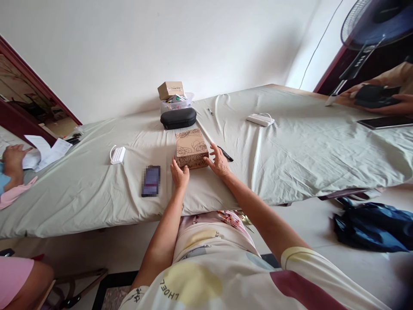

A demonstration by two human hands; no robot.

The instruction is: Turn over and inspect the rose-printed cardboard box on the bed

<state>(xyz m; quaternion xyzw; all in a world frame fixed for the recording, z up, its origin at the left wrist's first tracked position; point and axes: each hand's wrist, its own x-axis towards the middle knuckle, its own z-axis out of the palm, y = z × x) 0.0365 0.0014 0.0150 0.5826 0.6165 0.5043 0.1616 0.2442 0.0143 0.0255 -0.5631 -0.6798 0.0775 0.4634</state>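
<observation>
A brown cardboard box (191,147) printed with line drawings lies on the cloth-covered table (290,155) right in front of me. My left hand (179,173) rests against the box's near left corner with fingers curled loosely and apart. At the box's right side is my right hand (218,161), fingers spread and touching the box. Neither hand grips anything. A black pen (226,154) lies just behind my right hand.
A dark phone (150,181) lies left of my left hand, a white charger (117,154) farther left. Behind the box sit a black case (178,118), a plastic tub (176,102) and a small carton (170,89). Other people's hands show at far left (13,160) and far right (374,97). A fan (371,26) stands at the upper right.
</observation>
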